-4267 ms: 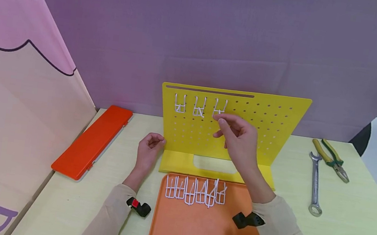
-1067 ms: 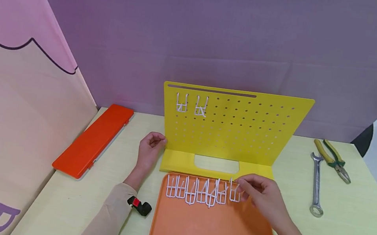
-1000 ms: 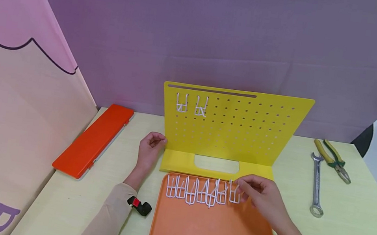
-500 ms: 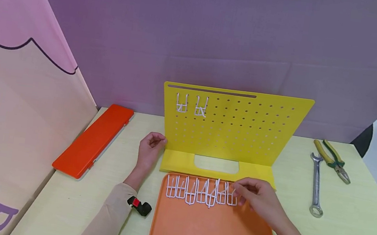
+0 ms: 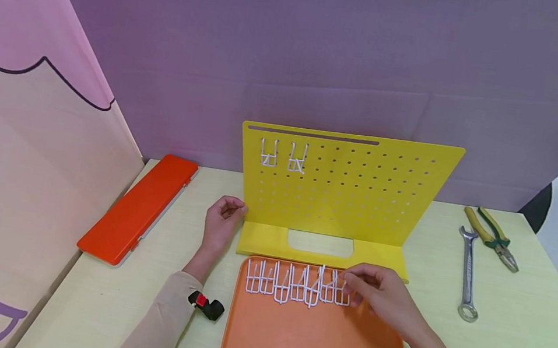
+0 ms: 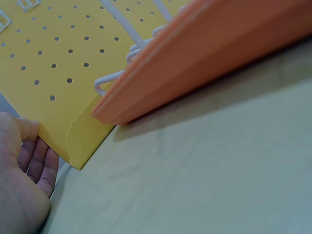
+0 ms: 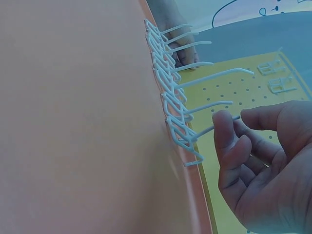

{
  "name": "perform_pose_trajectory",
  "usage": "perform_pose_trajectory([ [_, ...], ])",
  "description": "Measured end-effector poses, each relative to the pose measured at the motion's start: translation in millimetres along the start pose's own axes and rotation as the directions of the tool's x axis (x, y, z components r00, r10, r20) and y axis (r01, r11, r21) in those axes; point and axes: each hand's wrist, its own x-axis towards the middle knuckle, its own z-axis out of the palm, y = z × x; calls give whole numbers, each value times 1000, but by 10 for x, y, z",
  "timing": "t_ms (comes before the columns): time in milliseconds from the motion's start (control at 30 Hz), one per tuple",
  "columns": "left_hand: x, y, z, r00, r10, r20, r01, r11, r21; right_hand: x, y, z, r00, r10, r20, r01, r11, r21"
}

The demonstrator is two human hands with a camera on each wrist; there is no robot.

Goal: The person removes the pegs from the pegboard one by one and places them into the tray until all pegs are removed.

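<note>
My left hand (image 5: 222, 222) pinches the lower left edge of the yellow pegboard (image 5: 325, 225). In the left wrist view its thumb (image 6: 28, 128) lies on the board's front, with the other fingers behind. At the tray's far edge my right hand (image 5: 382, 293) pinches the prong of a white wire pegboard hook (image 7: 202, 132) between thumb and fingertip. That hook stands at the right end of a row of several similar hooks (image 5: 280, 300) in the orange tray (image 5: 315, 343). Two more hooks (image 5: 268, 165) hang at the pegboard's upper left.
An orange-red flat case (image 5: 139, 208) lies on the table to the left. Over on the right are a combination wrench (image 5: 467, 275) and pliers (image 5: 494, 237) with yellow-green handles. A purple cloth (image 5: 347, 59) rises behind the pegboard.
A third hook on the pegboard has come off. My right hand has moved down to the tray with a hook, then slid it left against the row. The left hand has stayed put.
</note>
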Motion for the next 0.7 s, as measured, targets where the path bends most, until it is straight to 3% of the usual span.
perform_pose_trajectory([
  [367, -12, 7, -6, 1000, -1, 1, 1, 1000, 0, -9, -35, -32, 999, -10, -37, 9, 1000, -25],
  [700, -10, -1, -6, 1000, -1, 2, 1, 1000, -6, 9, -210, -88, 985, -105, -140, 105, 994, -10],
])
